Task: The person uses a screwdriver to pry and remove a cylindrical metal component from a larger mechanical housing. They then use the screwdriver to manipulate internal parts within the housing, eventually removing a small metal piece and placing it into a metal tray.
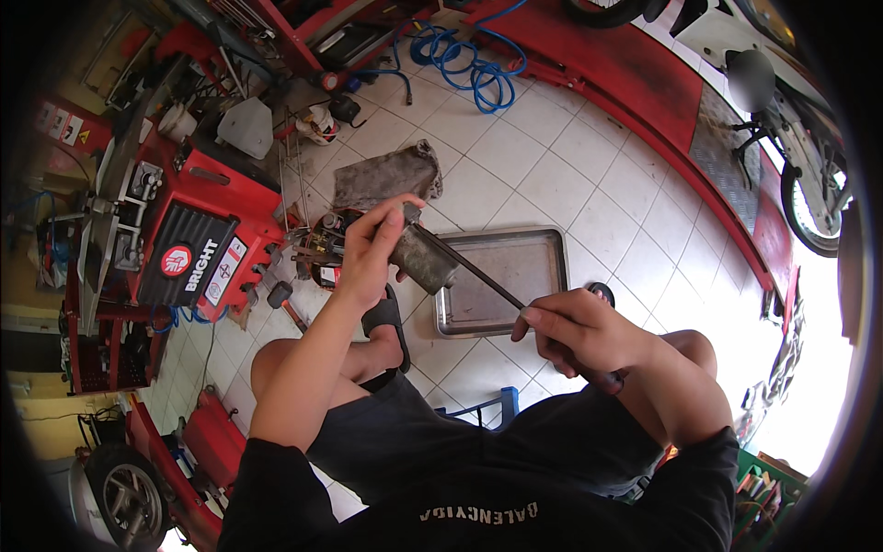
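My left hand (372,253) is closed around a grimy metal cylinder (429,261) that looks like a starter motor, with a narrower end piece near the fingertips. In my right hand (589,336) is a long, thin dark screwdriver (487,280). Its shaft slants up and left along the cylinder, and its tip meets or lies close to the narrower end; exact contact cannot be made out. Most of its handle is hidden in my fist. Below the cylinder, on the floor, is a rectangular metal tray (563,267).
A dirty grey rag (382,179) lies beyond my left hand. Several tools and a tool container (329,274) stand left of it, beside a red machine (207,239). A blue coiled hose (492,87) and a red lift platform (644,78) with a motorcycle (800,156) are farther off.
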A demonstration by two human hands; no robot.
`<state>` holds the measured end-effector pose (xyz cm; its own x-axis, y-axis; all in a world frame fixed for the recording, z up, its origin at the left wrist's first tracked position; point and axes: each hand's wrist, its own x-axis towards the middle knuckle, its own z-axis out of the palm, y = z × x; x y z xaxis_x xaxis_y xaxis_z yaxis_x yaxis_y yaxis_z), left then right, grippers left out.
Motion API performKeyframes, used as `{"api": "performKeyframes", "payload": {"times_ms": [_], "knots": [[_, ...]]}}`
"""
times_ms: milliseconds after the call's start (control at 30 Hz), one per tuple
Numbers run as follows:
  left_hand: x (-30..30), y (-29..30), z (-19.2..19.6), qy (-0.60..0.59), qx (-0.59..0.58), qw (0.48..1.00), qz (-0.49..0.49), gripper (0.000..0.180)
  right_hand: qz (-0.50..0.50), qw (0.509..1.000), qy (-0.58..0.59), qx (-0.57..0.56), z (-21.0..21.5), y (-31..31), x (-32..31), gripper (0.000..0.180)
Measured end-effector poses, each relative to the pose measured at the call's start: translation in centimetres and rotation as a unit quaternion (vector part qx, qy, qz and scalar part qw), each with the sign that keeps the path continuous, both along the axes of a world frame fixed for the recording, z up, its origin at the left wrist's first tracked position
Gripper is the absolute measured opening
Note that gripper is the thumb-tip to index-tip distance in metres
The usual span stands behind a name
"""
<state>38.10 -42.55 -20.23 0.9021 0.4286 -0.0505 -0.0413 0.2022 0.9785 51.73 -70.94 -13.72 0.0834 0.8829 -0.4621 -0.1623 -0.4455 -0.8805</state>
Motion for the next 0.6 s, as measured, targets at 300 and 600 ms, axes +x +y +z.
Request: {"api": "performKeyframes", "payload": {"times_ms": [300,600], "knots": [[0.2,-1.0,0.6,0.073,0.091,0.990,0.077,0.031,0.031,0.820,-0.571,0.024,-2.1,0.4,-3.7,0.018],[0.9,-0.3,2.2,0.163,0.090,0.980,0.065,0.033,0.003,0.878,-0.475,0.064,-4.4,2.1,-2.2,0.018]]}}
